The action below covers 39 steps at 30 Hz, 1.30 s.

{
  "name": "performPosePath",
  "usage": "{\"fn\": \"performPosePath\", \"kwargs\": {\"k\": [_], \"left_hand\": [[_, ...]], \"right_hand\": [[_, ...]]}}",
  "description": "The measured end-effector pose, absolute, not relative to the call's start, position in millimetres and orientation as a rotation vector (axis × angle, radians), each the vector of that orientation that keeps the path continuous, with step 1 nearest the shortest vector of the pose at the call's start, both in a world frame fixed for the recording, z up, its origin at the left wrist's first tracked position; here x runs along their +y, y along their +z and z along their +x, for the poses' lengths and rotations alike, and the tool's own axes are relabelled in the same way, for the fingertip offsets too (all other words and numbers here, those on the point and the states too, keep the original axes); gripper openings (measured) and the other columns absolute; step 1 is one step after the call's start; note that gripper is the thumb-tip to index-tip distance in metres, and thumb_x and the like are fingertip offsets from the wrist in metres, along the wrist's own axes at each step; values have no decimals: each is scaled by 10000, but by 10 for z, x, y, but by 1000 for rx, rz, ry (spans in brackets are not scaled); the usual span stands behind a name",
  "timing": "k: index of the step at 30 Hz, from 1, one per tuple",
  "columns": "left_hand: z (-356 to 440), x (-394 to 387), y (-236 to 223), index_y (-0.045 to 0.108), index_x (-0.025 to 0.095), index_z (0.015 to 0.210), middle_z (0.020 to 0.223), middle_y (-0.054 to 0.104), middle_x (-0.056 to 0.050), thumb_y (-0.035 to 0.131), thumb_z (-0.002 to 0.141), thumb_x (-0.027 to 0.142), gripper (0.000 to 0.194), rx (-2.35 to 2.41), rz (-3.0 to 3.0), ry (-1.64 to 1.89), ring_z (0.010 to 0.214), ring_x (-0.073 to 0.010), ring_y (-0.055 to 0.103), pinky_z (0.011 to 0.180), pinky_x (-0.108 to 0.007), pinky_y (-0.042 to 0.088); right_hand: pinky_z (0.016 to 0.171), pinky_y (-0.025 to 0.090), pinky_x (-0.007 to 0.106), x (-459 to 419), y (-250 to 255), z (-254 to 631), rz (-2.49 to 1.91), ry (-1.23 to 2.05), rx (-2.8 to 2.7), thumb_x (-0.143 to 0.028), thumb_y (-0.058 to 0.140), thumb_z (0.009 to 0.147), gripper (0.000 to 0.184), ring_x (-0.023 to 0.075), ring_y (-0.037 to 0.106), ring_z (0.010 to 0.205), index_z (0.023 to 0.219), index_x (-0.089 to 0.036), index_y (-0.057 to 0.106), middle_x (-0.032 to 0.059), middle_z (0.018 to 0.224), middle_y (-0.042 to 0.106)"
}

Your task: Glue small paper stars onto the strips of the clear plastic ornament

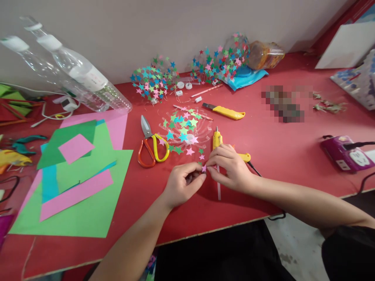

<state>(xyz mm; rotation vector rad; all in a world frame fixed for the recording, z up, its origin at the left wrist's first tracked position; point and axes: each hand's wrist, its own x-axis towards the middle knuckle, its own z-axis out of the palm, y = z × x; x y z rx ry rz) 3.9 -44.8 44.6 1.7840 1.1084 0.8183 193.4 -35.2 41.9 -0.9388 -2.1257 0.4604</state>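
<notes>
Between the tips of both hands is a small pink paper star (pixel 204 168). My left hand (pixel 186 181) is closed, with thumb and forefinger at the star's left side. From the right, my right hand (pixel 230 168) pinches at the star's other edge. Just beyond them lies a cut clear plastic piece (pixel 190 138), splayed into strips dotted with pink, green and blue paper stars. A yellow glue gun (pixel 217 137) lies partly hidden under my right hand, and a pale glue stick (pixel 218 191) sticks out toward me.
Scissors (pixel 152 146) and a yellow utility knife (pixel 227 111) lie around the plastic piece. Star-covered clear ornaments (pixel 154 80) stand by the wall. Coloured paper sheets (pixel 117 171) and plastic bottles (pixel 84 72) are at left. A purple power strip (pixel 347 154) sits at right.
</notes>
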Motion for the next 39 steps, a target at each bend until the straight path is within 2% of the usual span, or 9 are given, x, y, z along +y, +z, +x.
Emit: {"fn": "performPosePath", "kwargs": {"k": [6,11,16,22,25,28,30,34,39], "left_hand": [[58,-440,453,608,169,681,557,537,25,580,834,235,169,1129,1705,882,494,-82,439,464,-192,363],[26,-431,477,595,172,640,555,515,29,580,819,216,184,1050,1625,842,508,-85,438,495,-210,369],[2,-420,490,603,180,668,485,405,57,582,827,255,177,980,1453,761,432,-72,351,421,-204,305],[4,-422,473,615,163,695,569,483,39,591,823,217,142,994,1437,817,508,-67,403,478,-196,336],[-18,-425,441,626,170,741,574,486,45,580,840,212,117,1033,1410,887,498,-63,413,464,-190,330],[-34,-423,413,613,175,749,548,456,59,561,863,215,131,1045,1391,934,469,-55,380,444,-184,310],[-33,-424,408,604,174,742,546,456,59,556,869,210,140,1065,1423,956,472,-55,385,448,-181,315],[-14,-438,440,586,165,714,564,480,51,554,867,177,157,1115,1596,998,502,-53,419,477,-170,344],[-20,-457,480,577,164,714,561,483,61,561,863,129,153,1115,1826,1130,479,-35,404,460,-144,339]], "right_hand": [[751,448,330,-366,443,1933,-886,597,-2089,-182,543,882,91,157,569,778,835,-183,620,36,812,638],[755,485,298,-339,477,1961,-874,940,-1976,-209,584,898,92,134,578,789,817,-182,617,21,818,620],[763,491,275,-305,485,1980,-839,1186,-1945,-248,595,918,119,117,582,803,837,-168,631,13,838,607],[743,492,279,-222,621,2159,-808,901,-2274,-311,556,936,181,143,605,821,898,-163,652,60,915,628],[744,464,312,-135,687,2407,-1168,518,-2564,-283,535,926,179,188,622,851,1021,-166,631,80,979,654],[809,452,351,-91,648,2603,-1463,222,-2707,-329,551,908,291,244,620,974,1153,-175,583,103,1111,635],[806,450,348,-104,597,2630,-1499,166,-2806,-306,585,870,356,246,617,978,1198,-172,558,101,1147,622],[737,444,338,-171,539,2479,-1629,37,-2870,-205,599,779,312,264,606,938,1082,-129,590,113,1074,609],[687,445,319,-192,491,2336,-1720,198,-2816,-80,489,756,269,218,600,835,1007,-95,583,147,1064,578]]}}
